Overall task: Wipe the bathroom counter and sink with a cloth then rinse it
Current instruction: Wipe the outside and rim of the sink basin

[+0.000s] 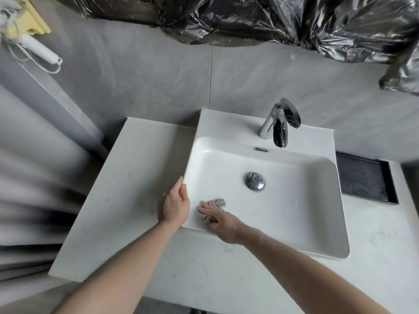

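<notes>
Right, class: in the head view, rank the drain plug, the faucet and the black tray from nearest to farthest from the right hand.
From the right hand, pressing the cloth in the sink:
1. Drain plug, mid-basin, just beyond the hand.
2. Faucet, at the back rim.
3. Black tray, on the counter right of the sink.

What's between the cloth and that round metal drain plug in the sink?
Nothing: in the head view only bare white basin lies between the cloth, pressed under the right hand, and the drain plug.
</notes>
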`<state>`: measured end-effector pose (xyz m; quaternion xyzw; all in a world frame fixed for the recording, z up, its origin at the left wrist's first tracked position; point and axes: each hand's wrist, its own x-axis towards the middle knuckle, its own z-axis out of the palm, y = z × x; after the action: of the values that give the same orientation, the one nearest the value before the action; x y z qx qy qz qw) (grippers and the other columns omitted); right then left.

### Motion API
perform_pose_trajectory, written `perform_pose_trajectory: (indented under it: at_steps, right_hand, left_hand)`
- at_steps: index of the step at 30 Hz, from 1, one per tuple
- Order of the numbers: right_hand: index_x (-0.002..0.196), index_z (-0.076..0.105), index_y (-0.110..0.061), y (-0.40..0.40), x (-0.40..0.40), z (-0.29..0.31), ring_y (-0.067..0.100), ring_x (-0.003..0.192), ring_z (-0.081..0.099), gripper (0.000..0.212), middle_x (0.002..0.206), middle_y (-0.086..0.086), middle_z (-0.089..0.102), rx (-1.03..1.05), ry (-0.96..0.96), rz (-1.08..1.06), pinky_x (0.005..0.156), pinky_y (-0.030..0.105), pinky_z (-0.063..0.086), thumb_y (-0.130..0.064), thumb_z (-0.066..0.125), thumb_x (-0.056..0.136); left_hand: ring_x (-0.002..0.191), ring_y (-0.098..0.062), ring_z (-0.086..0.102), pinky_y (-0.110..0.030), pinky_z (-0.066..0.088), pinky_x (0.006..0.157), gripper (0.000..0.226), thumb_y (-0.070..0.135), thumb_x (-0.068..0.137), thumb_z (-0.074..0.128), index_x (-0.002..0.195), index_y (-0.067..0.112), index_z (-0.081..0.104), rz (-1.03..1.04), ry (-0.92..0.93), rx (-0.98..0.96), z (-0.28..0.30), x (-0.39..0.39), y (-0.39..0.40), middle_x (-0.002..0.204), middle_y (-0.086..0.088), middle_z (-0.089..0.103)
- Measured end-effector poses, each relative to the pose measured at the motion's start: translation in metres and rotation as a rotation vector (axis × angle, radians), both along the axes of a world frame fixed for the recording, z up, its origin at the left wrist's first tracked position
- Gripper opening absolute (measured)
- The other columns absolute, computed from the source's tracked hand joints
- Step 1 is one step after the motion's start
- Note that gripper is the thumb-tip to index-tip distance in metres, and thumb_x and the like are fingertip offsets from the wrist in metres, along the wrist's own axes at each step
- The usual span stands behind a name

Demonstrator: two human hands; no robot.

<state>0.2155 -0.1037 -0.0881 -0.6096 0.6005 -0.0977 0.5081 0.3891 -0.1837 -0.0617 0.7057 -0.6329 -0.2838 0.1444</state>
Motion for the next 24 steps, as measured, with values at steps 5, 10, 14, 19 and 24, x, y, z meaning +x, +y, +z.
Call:
perform_pose_trajectory:
  at_steps: [5,10,14,19,24]
  right_hand:
    - [0.128,0.069,-0.024,0.012,-0.011,0.032,0.009,0.134,0.052,0.050,0.142,-0.009,0.059,0.249,-0.093,-0.047,0.118,0.024,0.035,0.001,0.042,0.094]
    - [0.123,0.072,-0.019,0.065,-0.086,0.049,0.002,0.126,0.058,0.047,0.129,-0.021,0.067,0.266,0.066,-0.169,0.116,0.026,0.039,-0.017,0.045,0.085]
    - [0.119,0.075,-0.023,0.111,-0.167,0.061,0.003,0.126,0.058,0.042,0.130,-0.021,0.068,0.341,0.297,-0.243,0.116,0.029,0.039,-0.014,0.047,0.089]
    - [0.121,0.071,-0.035,0.133,-0.189,0.070,0.011,0.130,0.057,0.047,0.131,-0.021,0.067,0.344,0.490,-0.308,0.112,0.033,0.042,-0.019,0.042,0.087]
    - [0.135,0.065,-0.034,0.104,-0.121,0.073,0.012,0.138,0.049,0.045,0.147,-0.019,0.058,0.248,0.421,-0.226,0.108,0.025,0.035,-0.020,0.043,0.097]
  left_hand:
    - [0.121,-0.038,0.058,-0.041,0.045,0.100,0.045,0.035,0.104,0.036,0.146,0.032,0.051,-0.005,-0.009,-0.005,-0.005,0.001,0.000,0.134,-0.007,0.066]
    - [0.120,-0.038,0.058,-0.042,0.046,0.099,0.045,0.036,0.103,0.035,0.146,0.031,0.051,-0.008,0.005,-0.008,-0.009,0.003,-0.001,0.134,-0.007,0.066]
    - [0.121,-0.040,0.058,-0.044,0.045,0.101,0.046,0.036,0.104,0.034,0.146,0.029,0.050,-0.013,0.019,-0.005,-0.010,0.002,-0.001,0.134,-0.009,0.065]
    - [0.123,-0.042,0.055,-0.045,0.044,0.105,0.048,0.036,0.103,0.031,0.147,0.028,0.049,-0.005,0.042,0.010,-0.010,0.003,-0.001,0.136,-0.011,0.063]
    - [0.124,-0.043,0.053,-0.046,0.044,0.104,0.049,0.036,0.103,0.030,0.148,0.030,0.047,-0.016,0.010,0.006,-0.004,0.000,0.001,0.139,-0.010,0.061]
